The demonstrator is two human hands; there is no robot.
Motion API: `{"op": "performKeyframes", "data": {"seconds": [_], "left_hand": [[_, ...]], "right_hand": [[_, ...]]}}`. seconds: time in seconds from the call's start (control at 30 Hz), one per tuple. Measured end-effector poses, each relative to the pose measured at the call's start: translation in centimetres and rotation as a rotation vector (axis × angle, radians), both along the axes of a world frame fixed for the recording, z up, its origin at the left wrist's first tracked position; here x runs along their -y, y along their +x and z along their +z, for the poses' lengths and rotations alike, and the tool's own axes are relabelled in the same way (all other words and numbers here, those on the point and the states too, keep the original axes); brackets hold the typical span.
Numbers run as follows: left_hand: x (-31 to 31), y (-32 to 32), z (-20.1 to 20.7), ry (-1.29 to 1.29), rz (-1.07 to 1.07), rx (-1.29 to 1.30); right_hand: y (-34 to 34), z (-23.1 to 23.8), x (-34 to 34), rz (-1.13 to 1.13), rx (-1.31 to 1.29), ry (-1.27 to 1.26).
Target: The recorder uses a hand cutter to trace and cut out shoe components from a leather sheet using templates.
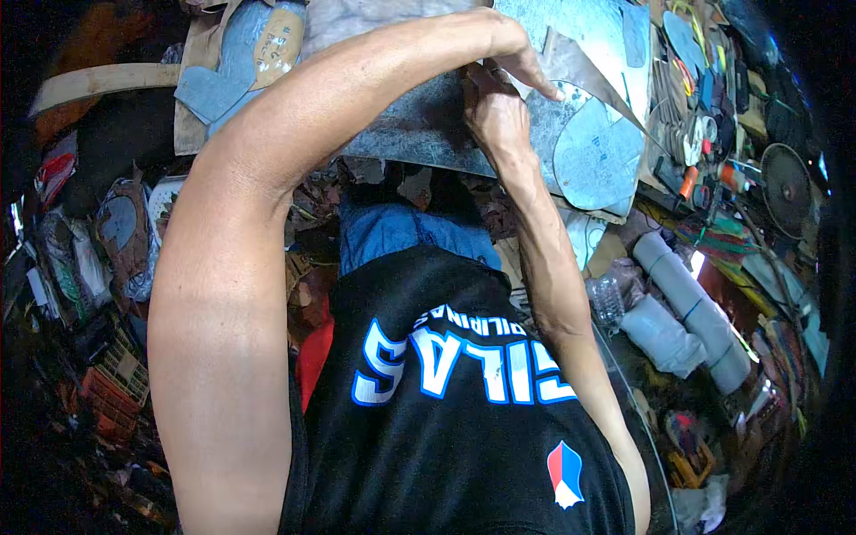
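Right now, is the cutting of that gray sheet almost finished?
Partly. A rounded gray cutout already lies free beside the hands, and blue shapes sit further left. In hand: the left hand presses the gray sheet while the right hand works at its edge; any tool is hidden. Much of the sheet looks uncut.

left hand (522,58) pressing flat, right hand (495,116) fisted

The left hand (522,58) presses fingers down on a grey sheet (419,125), just above the right hand (495,116), which is closed in a fist on the sheet's edge. Right of both hands lies a rounded grey cutout (597,156); further right, grey rolls (682,308).
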State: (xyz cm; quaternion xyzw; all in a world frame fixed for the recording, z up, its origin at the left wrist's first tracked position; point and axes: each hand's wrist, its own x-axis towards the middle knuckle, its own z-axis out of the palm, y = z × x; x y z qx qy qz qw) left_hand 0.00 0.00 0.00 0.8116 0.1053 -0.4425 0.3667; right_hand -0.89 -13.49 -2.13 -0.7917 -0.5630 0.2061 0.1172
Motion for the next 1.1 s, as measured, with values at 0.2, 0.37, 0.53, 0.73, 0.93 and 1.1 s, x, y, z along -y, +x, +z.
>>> {"op": "performKeyframes", "data": {"seconds": [0.2, 0.37, 0.53, 0.73, 0.93, 1.1], "left_hand": [[1.3, 0.9, -1.6, 0.02, 0.068, 0.041], [2.3, -1.0, 1.5, 0.131, 0.121, 0.216], [1.9, -4.5, 0.5, 0.467, -0.005, 0.568], [4.8, -5.0, -2.7, 0.675, 0.034, 0.725], [5.2, -6.2, -2.7, 0.712, 0.001, 0.806], [5.3, -6.4, -2.4, 0.675, 0.025, 0.807]], "right_hand": [[0.6, 0.1, 2.0, -0.06, 0.02, -0.162], [0.6, 0.4, 5.2, -0.078, 0.012, 0.024], [-0.8, 1.5, 6.6, -0.077, -0.08, 0.155], [-0.6, 1.8, 6.7, -0.06, -0.109, 0.161], [-1.2, 2.4, 8.9, -0.062, -0.096, 0.155], [-1.5, 2.4, 9.6, -0.107, -0.15, 0.178]]}}
